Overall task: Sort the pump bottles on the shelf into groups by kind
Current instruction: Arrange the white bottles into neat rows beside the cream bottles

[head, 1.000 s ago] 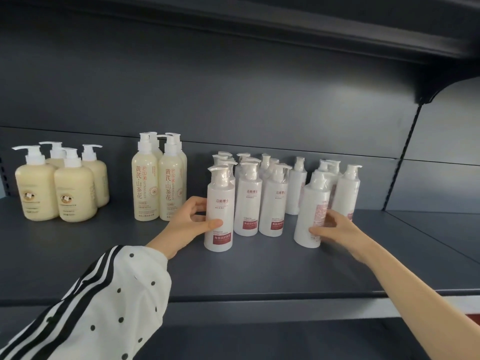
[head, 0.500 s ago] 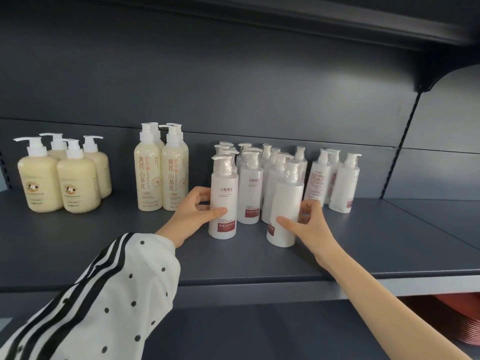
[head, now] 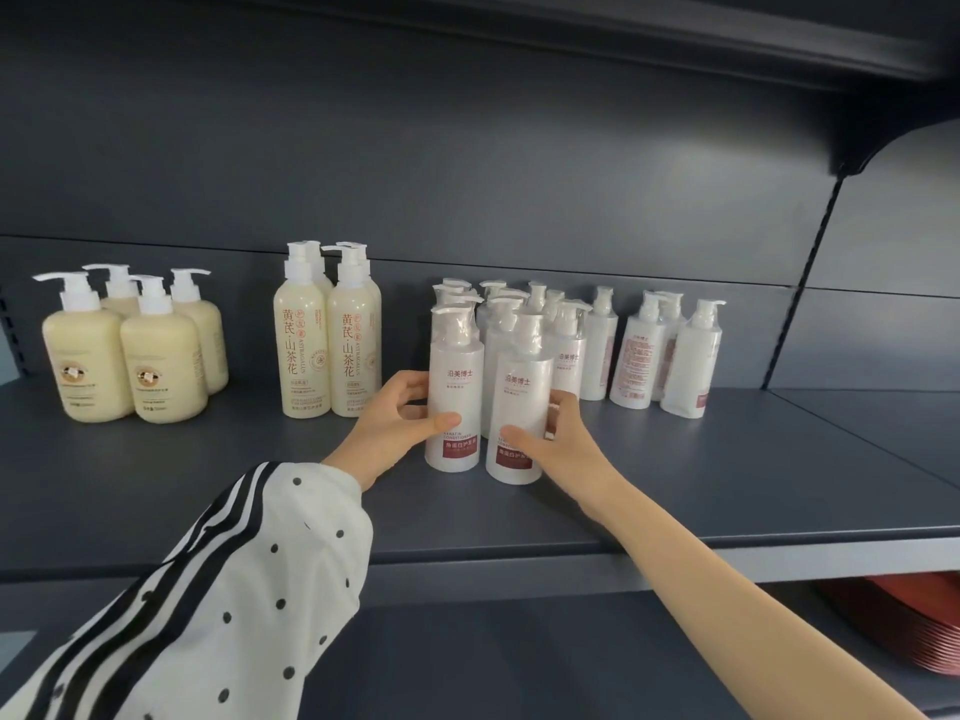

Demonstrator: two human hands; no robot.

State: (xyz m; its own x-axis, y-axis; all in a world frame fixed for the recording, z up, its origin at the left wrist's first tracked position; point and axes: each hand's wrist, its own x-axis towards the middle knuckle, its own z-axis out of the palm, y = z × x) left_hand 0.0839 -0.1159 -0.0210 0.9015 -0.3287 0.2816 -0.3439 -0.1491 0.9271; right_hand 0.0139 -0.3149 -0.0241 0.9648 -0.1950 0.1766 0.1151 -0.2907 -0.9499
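Several white pump bottles with red labels stand in the middle of the dark grey shelf (head: 727,485). My left hand (head: 397,423) grips the front-left white bottle (head: 454,376) round its lower half. My right hand (head: 558,439) grips a second white bottle (head: 522,392) standing right beside it, label facing me. Three more white bottles (head: 691,361) stand apart at the right. Tall cream bottles (head: 327,345) with red characters form a group left of the white ones. Squat cream-yellow bottles (head: 124,350) stand at the far left.
The shelf's front edge (head: 519,569) runs below my arms. A vertical upright (head: 805,283) divides the back wall at the right. Red stacked things (head: 919,626) show on a lower level at the bottom right. Another shelf (head: 675,33) hangs overhead.
My right hand has carried its white bottle leftward from the right cluster and turned it label-forward, beside the bottle in my left hand. The left hand has kept its grip.
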